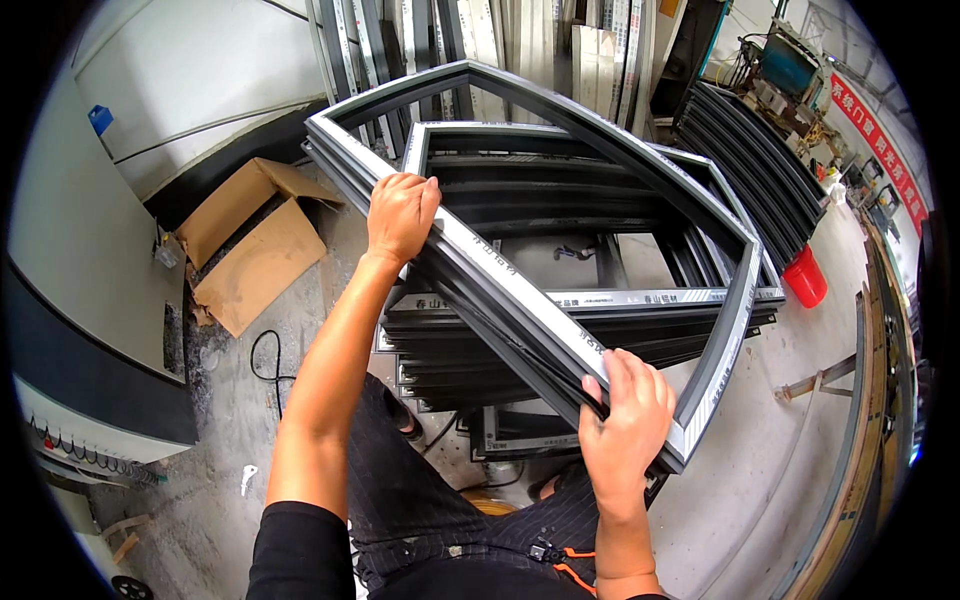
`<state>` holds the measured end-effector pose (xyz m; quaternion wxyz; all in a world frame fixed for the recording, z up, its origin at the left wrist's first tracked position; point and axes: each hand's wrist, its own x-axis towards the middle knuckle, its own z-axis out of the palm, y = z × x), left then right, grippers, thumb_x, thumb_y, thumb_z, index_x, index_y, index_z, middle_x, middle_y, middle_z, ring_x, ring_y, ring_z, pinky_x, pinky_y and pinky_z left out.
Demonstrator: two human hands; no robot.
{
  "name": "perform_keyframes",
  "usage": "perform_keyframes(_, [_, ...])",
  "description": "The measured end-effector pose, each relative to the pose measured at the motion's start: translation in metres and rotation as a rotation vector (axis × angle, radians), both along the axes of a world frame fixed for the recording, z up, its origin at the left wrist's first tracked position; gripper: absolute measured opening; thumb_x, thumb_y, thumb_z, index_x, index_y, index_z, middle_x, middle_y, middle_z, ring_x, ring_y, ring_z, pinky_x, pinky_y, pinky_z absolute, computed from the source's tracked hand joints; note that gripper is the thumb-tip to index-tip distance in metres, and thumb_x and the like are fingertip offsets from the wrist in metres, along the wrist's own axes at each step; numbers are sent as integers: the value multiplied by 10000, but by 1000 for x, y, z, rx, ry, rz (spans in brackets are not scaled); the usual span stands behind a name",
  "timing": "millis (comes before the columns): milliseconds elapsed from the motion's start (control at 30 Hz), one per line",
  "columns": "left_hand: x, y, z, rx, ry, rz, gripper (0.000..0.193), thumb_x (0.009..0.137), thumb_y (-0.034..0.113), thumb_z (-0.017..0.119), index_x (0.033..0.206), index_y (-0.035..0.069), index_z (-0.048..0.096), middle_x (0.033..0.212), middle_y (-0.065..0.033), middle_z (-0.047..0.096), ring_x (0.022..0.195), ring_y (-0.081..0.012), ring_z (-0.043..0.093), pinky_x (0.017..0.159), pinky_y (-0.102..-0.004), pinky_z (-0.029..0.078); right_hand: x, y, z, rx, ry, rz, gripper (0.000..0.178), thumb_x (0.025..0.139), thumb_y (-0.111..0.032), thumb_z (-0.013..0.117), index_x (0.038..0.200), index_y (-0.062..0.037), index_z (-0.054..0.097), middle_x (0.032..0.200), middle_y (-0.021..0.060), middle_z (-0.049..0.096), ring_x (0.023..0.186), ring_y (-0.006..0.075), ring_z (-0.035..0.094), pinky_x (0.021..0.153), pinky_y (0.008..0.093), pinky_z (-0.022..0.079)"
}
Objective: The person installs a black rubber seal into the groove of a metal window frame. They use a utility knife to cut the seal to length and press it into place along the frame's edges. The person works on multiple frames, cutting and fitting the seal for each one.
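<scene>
A dark window frame (515, 280) with printed white film along its face is tilted in front of me, its near side running from upper left to lower right. My left hand (402, 218) is closed around the upper-left part of that side. Lower down, my right hand (628, 420) grips the frame near its right corner, with the thumb at the outer edge and the fingers over the film. A thin black strip (597, 400) loops out beside that thumb. Beneath and behind it lies a stack of similar dark frames (470, 345).
An open cardboard box (262, 265) and a black cable (255, 357) lie on the floor at left, beside a grey cabinet (90, 230). Long profiles (540, 50) lean at the back. More dark frames (750, 165) and a red bucket (804, 278) stand at right.
</scene>
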<state>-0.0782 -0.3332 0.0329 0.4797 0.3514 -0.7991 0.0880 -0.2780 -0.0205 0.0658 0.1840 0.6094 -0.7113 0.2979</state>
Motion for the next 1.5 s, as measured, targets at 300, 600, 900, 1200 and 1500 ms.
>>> perform_keyframes(300, [45, 96, -48, 191, 161, 144, 168, 884, 54, 606, 1041, 13, 651, 1073, -133, 657, 1035, -327, 609, 902, -417, 478, -23, 130, -17, -1, -441, 64, 405, 648, 195, 566, 998, 7, 648, 1012, 137, 597, 875, 202, 600, 725, 269, 500])
perform_keyframes(600, [34, 102, -57, 178, -15, 53, 353, 737, -72, 575, 1059, 24, 686, 1117, -125, 664, 1118, -324, 611, 966, -412, 498, -95, 182, -22, 44, -1192, -88, 215, 788, 18, 742, 932, 0, 582, 824, 24, 550, 609, 54, 505, 461, 187, 360])
perform_keyframes(900, [28, 108, -52, 164, -66, 10, 355, 743, -95, 555, 1027, 44, 715, 1081, -140, 682, 1069, -337, 636, 913, -423, 527, -113, 181, -30, 134, -1135, 69, 253, 737, -81, 846, 835, 37, 645, 796, 40, 556, 577, 78, 506, 474, 201, 400])
perform_keyframes(1200, [5, 152, -56, 235, -26, -60, 388, 766, -109, 556, 1116, 2, 681, 1156, -160, 661, 1164, -334, 611, 1021, -421, 480, -115, 179, -32, 171, -1222, 71, 167, 720, 53, 782, 846, 55, 671, 794, 44, 572, 655, 95, 563, 563, 224, 447])
perform_keyframes(1500, [-20, 183, -68, 157, 29, -151, 378, 741, -117, 563, 1072, 23, 677, 1090, -122, 664, 1107, -336, 624, 1024, -447, 483, -116, 180, -39, 228, -1232, 74, 180, 728, 19, 807, 856, 48, 684, 802, 51, 591, 672, 114, 603, 583, 226, 475])
